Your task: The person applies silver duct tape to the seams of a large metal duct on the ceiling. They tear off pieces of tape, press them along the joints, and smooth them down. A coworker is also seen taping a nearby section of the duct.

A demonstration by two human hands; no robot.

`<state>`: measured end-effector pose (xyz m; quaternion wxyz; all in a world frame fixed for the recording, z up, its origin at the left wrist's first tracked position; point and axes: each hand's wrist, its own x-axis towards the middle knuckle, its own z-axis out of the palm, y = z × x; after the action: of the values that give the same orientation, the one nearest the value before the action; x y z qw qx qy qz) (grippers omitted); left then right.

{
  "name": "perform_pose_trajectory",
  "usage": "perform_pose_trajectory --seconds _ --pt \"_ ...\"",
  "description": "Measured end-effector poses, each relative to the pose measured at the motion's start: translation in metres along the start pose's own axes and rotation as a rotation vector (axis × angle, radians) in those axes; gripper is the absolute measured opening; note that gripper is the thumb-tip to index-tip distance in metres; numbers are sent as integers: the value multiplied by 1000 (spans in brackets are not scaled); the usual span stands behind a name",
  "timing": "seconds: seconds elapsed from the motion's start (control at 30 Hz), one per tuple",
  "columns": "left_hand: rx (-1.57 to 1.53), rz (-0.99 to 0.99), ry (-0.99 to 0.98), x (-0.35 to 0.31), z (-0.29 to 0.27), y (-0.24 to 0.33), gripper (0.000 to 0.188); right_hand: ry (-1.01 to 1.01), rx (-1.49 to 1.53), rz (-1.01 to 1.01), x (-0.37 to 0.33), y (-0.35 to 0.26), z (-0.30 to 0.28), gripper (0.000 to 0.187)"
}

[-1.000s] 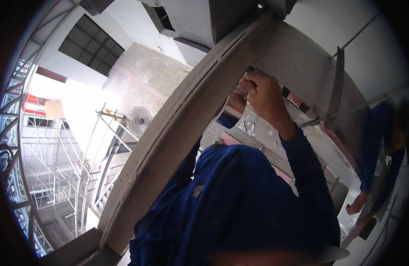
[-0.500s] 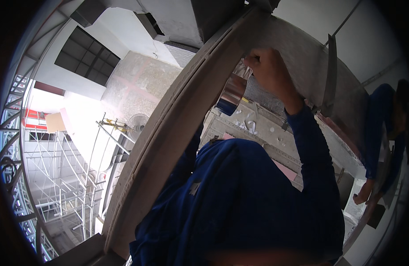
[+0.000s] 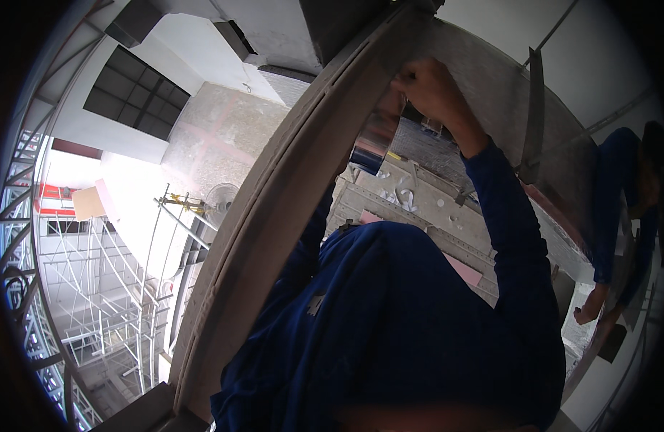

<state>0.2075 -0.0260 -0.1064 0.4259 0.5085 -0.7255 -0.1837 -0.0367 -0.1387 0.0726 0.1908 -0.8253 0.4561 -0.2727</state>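
Observation:
My right hand (image 3: 434, 88) is raised beside a grey beam (image 3: 289, 209), fingers closed in a pinch on the upper end of a wide, glossy strip of tape. Below it the reflective strip (image 3: 382, 126) runs down to a tape roll (image 3: 366, 160) with a dark blue lower edge. My left arm passes behind the beam. Only a sliver of what looks like my left hand (image 3: 343, 165) shows beside the roll; its fingers are hidden, so its grip cannot be made out.
Below lies a platform of perforated planks (image 3: 425, 241) with white scraps (image 3: 400, 200) on it. A metal bracket (image 3: 535, 115) stands out at right. Another person in blue (image 3: 616, 201) is at the far right. Scaffolding (image 3: 116, 309) and a round fan (image 3: 220, 201) are far below left.
My right hand has moved slightly up and left, still pinching the strip. The roll has shifted a little upward, and the glossy band looks straighter beneath my fingers.

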Motion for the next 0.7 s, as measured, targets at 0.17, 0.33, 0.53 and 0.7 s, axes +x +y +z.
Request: perform_pose_trajectory --seconds 0.17,0.33,0.53,0.7 --pt "-8 0 -3 3 2 -1 29 -24 14 2 -2 0 -1 20" --pt "-10 -2 1 9 4 -3 30 -5 17 30 -2 0 6 16" --pt "-18 -4 0 12 6 -4 30 -6 23 62 -4 0 6 20" --pt "-23 -1 0 8 3 -2 31 -17 -125 128 -1 3 -4 34"
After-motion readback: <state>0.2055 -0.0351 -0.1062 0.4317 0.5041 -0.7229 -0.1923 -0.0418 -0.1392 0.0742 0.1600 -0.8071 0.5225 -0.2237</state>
